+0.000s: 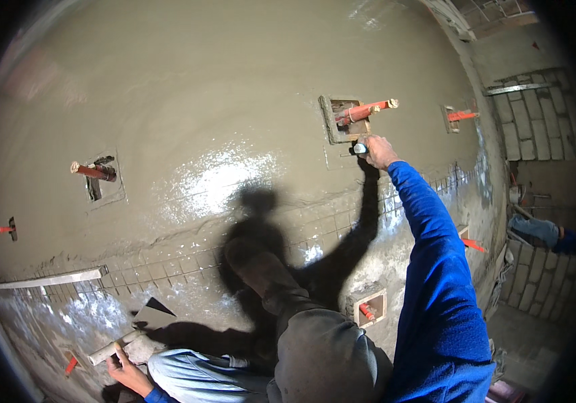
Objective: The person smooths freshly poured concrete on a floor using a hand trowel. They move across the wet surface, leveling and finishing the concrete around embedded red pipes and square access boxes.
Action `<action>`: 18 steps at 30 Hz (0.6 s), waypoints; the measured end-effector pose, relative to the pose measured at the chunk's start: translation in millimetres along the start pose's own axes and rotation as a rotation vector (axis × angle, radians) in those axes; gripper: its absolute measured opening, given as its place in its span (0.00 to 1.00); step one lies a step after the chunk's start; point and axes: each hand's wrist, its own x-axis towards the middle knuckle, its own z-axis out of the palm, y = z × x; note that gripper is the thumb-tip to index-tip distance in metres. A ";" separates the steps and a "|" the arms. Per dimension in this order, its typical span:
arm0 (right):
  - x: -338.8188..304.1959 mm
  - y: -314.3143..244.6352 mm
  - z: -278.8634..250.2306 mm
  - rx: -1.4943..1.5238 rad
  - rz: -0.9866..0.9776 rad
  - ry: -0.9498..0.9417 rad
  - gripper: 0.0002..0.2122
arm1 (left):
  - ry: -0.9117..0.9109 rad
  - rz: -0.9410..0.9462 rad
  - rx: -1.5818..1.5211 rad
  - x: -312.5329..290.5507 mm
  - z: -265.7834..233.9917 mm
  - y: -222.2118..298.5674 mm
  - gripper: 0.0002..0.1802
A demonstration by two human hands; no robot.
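My right hand (380, 154), at the end of an outstretched blue sleeve, is closed around a small hand tool with a pale rounded end (360, 148). The rest of that tool is mostly hidden, so its exact kind is unclear. It lies just below a square box recess (333, 131) in the wet grey plaster (234, 87), from which orange conduits (362, 113) stick out. Low on the left, my left hand (128, 376) grips a flat, pale-edged board (108, 351) with its thumb up. A greyish lump (143, 348) sits beside the board.
More orange conduits (94, 172) jut from recesses across the plaster. Wire mesh (167, 271) shows along the plaster's lower border, with a pale straight bar (49, 278) on it. A lower box (367, 305) is near my arm. Another person (540, 230) is at the far right by block walls.
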 end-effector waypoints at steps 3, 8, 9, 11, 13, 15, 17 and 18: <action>2.2 0.2 -0.5 0.026 0.052 -0.065 0.11 | 0.014 0.039 -0.016 -1.5 2.6 4.3 0.23; 6.7 0.6 -2.2 0.018 0.078 -0.131 0.11 | -0.083 0.038 -0.145 -1.1 6.2 11.6 0.26; 2.4 -1.5 -1.3 0.016 0.086 -0.172 0.11 | -0.060 0.023 -0.072 0.3 6.9 11.0 0.28; -17.0 -10.0 2.0 0.029 0.097 -0.196 0.10 | -0.048 0.031 -0.026 4.1 7.0 5.8 0.32; -51.2 -23.7 8.8 -0.075 0.069 -0.240 0.08 | -0.137 0.015 -0.011 10.5 4.3 -2.8 0.31; -113.6 -45.1 20.1 -0.054 -0.077 -0.428 0.11 | -0.125 0.023 -0.117 14.7 0.3 -11.9 0.28; -171.0 -62.0 24.2 0.007 -0.224 -0.282 0.09 | -0.091 0.043 -0.073 9.4 -2.4 -18.3 0.27; -189.2 -63.5 21.2 0.165 -0.220 -0.150 0.08 | -0.083 0.092 -0.092 6.6 -2.9 -18.5 0.27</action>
